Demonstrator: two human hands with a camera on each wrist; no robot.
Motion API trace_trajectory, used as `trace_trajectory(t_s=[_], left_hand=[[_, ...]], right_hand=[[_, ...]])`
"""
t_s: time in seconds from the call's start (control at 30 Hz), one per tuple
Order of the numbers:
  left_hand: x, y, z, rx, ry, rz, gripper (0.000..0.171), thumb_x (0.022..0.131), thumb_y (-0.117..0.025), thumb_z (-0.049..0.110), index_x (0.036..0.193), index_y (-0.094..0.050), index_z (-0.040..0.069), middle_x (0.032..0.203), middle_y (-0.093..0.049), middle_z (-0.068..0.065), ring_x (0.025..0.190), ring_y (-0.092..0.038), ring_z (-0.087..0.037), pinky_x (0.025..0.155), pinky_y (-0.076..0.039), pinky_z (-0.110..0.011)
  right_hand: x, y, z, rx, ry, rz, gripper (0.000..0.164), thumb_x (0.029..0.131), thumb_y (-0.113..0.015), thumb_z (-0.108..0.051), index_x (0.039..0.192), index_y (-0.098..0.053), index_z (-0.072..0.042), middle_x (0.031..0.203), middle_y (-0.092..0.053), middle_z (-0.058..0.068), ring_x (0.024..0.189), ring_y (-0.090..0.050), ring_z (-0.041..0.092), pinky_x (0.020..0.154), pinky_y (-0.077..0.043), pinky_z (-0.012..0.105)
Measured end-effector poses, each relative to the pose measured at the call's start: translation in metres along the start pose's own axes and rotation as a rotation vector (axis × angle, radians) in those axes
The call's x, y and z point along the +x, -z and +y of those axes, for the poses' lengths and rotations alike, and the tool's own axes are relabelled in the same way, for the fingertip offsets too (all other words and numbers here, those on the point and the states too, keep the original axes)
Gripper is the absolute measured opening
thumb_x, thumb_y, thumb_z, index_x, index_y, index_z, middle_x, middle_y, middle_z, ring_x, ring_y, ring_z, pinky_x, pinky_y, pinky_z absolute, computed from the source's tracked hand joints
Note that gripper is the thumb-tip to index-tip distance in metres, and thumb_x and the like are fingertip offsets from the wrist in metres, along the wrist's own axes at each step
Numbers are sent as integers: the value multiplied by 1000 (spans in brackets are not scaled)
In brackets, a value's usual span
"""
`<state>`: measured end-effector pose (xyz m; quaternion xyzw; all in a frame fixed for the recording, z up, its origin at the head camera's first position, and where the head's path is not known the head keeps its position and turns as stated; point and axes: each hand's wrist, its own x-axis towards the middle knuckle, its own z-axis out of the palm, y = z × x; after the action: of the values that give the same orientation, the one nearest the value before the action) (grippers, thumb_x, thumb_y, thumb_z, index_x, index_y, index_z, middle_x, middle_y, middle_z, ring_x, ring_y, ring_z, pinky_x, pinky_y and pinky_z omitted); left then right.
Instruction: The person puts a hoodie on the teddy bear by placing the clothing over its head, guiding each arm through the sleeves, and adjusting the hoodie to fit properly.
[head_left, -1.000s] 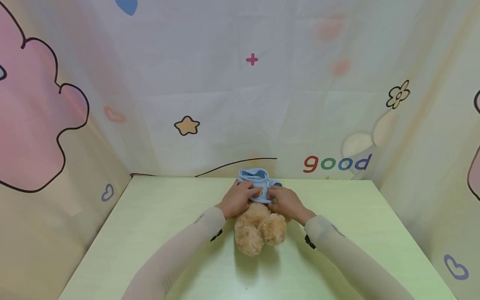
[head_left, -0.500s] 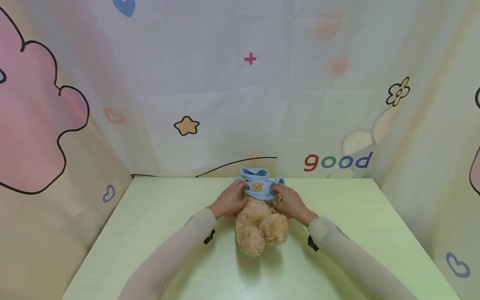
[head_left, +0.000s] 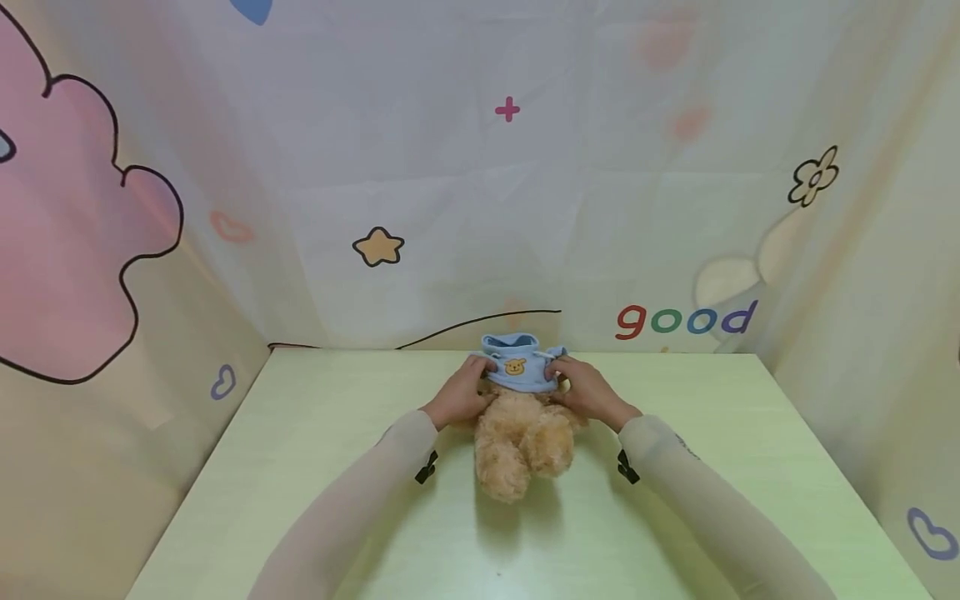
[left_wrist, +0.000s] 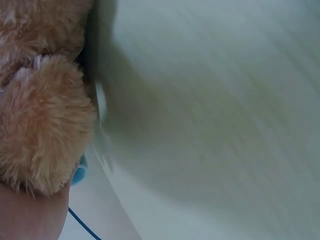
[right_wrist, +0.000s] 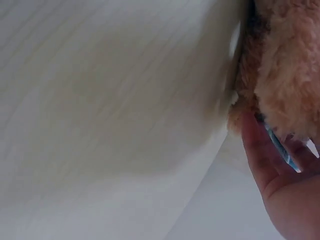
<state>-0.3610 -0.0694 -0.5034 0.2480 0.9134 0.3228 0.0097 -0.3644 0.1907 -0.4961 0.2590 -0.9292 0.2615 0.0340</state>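
- Plush toy point(head_left: 517, 417), light brown and shaggy, is on the table point(head_left: 300, 417) beyond the person's left sleeve point(head_left: 348, 500) and right sleeve point(head_left: 708, 500), which reach in from the near side.
- Two rounded legs of the toy point toward the person, with soft shadows on the pale green tabletop below them.
- Small black pieces show just under each cuff.
- Left hand point(head_left: 459, 393) grips the near left side of a small blue hoodie point(head_left: 522, 379), fingertips curled onto the cloth; its wrist view is mostly fur and tabletop.
- Right hand point(head_left: 591, 392) grips the hoodie's other side in the same way; in its wrist view the fingers touch the fur, with a strip of blue beside them.
- Between the hands, the hoodie covers the toy's upper part, a yellow animal-face print point(head_left: 514, 367) on its front and its neckline gaping at the far end.
- Behind the table's far edge hangs a pale backdrop point(head_left: 442, 167) printed with a star point(head_left: 378, 247), the colored word "good" point(head_left: 686, 320), a flower point(head_left: 813, 177) and a red plus sign point(head_left: 507, 109).
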Motion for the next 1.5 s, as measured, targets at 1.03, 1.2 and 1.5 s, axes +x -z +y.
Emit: trace_trajectory(t_s=[1.03,1.2,1.5], left_hand=[[-7,0,2,91,3,41,28,95,-64,25,116,-52,12,116,-52,-6,84,-58,-12,70,-49,-27],[-16,5,-7,-313,188,54,55,97,-59,34,140,-38,9,140,-41,-15,103,-64,-22,86,-53,-35],[-25,16,-27,-825,537,-160,45,104,-39,32,135,-54,3,118,-64,-10,93,-62,-14,77,-54,-30]], right_hand=[[-16,-2,-15,-244,-31,71,15,85,-69,-14,99,-68,-11,112,-65,8,88,-64,24,76,-54,42],[-23,8,-28,-241,-39,118,20,86,-66,-16,105,-69,-10,113,-64,8,89,-65,24,76,-55,42],[-26,21,-59,83,-53,-40,33,89,-58,-15,121,-64,-10,119,-69,13,97,-72,25,82,-57,41]])
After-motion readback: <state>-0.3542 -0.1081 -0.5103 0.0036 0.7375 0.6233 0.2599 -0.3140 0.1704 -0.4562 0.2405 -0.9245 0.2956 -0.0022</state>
